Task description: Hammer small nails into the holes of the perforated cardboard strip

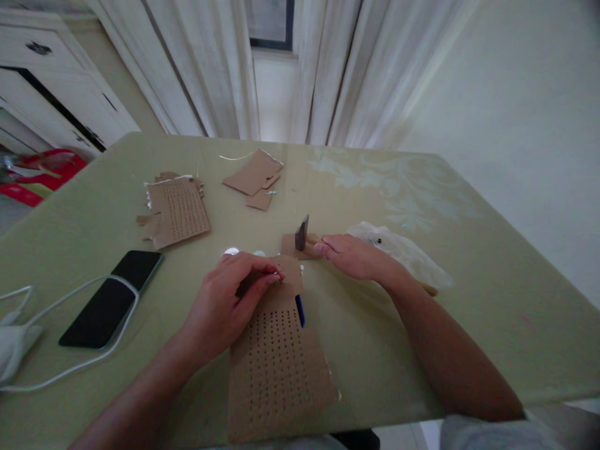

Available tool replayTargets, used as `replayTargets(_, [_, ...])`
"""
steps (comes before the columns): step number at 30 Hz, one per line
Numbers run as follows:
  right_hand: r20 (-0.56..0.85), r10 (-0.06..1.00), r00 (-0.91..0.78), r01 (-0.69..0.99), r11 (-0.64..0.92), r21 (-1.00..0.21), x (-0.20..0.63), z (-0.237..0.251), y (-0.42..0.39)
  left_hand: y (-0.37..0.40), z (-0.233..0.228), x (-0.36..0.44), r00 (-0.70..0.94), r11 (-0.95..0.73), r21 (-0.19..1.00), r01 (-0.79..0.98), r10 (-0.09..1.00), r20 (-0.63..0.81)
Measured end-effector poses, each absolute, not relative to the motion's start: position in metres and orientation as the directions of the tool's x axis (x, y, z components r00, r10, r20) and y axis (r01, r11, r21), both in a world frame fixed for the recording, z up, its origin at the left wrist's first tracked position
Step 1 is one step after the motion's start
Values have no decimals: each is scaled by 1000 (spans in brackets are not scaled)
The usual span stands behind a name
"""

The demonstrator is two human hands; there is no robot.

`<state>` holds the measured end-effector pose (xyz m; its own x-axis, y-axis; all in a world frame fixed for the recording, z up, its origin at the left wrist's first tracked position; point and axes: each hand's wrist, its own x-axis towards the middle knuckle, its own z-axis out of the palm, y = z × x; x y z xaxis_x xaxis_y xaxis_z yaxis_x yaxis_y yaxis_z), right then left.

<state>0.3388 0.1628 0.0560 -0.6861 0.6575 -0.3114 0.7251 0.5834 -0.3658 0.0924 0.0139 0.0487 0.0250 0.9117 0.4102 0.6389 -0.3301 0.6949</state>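
My right hand [351, 255] grips a hammer [302, 234] by its wooden handle, close behind the metal head. The head is raised a little to the right of my left hand [234, 290]. That left hand rests on a sheet of brown cardboard [281, 369], thumb and forefinger pinched together near its upper end. A tiny dark tip shows at the fingertips, too small to name. Rows of small punched holes cover the lower part of the cardboard. Something blue [300, 311] shows at a notch in its right edge.
Left of my hands lie a phone [112, 300], a white cable [84, 360] and a stack of punched cardboard [180, 212]. Further back are loose cardboard pieces [255, 175]. A clear plastic bag [412, 253] lies by my right forearm. The table [375, 356] has a pale green cover.
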Motion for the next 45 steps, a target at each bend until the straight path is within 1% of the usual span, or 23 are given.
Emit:
replayTargets(5, [-313, 661, -682, 730, 584, -356, 338, 57, 162, 15, 49, 93, 39, -346, 681, 645, 905, 424])
replayTargets(10, [-311, 666, -678, 733, 583, -349, 339, 55, 162, 16, 52, 95, 80, -405, 646, 647, 878, 471])
replayTargets(16, [-294, 659, -692, 718, 590, -369, 338, 53, 164, 17, 51, 97, 117, -432, 613, 662, 867, 485])
replayTargets(19, [-282, 655, -701, 708, 594, -382, 339, 63, 163, 17, 50, 97, 134, -448, 600, 663, 859, 494])
replayTargets(21, [-248, 658, -711, 691, 588, -420, 344, 79, 157, 16, 50, 97, 142, -458, 588, 667, 853, 502])
replayTargets(22, [-208, 668, -714, 672, 572, -470, 347, 90, 152, 16, 50, 97, 144, -460, 584, 669, 851, 506])
replayTargets(24, [-98, 733, -673, 648, 520, -556, 355, 113, 138, 15, 50, 97, 145, -462, 577, 673, 848, 509])
replayTargets(26, [-67, 739, -671, 607, 495, -622, 361, 132, 122, 15, 49, 97, 147, -464, 577, 672, 848, 510])
replayTargets(27, [-74, 722, -688, 591, 498, -635, 363, 139, 114, 15, 49, 97, 146, -464, 578, 671, 847, 510])
replayTargets(28, [-97, 702, -705, 589, 504, -632, 364, 144, 107, 15, 49, 97, 146, -466, 578, 670, 846, 512])
replayTargets(30, [-146, 661, -736, 606, 547, -577, 364, 148, 97, 16, 48, 97, 145, -469, 576, 670, 843, 518])
replayTargets(32, [-154, 657, -738, 624, 579, -524, 362, 148, 92, 16, 47, 98, 140, -463, 578, 671, 846, 515])
replayTargets(33, [-141, 670, -729, 631, 578, -518, 362, 148, 91, 17, 47, 98, 136, -456, 583, 673, 851, 508])
replayTargets(36, [-83, 725, -684, 625, 523, -580, 360, 147, 90, 17, 48, 98, 128, -438, 596, 673, 862, 490])
replayTargets(38, [-89, 724, -685, 614, 507, -604, 358, 146, 90, 17, 48, 98, 129, -438, 597, 672, 863, 489])
replayTargets(42, [-138, 668, -732, 623, 573, -532, 354, 143, 89, 16, 46, 97, 125, -426, 612, 666, 873, 472])
replayTargets(43, [-129, 666, -735, 621, 583, -524, 353, 143, 89, 15, 46, 96, 121, -426, 615, 664, 872, 474])
replayTargets(45, [-99, 679, -727, 610, 574, -546, 353, 143, 88, 15, 45, 96, 114, -428, 615, 662, 869, 481])
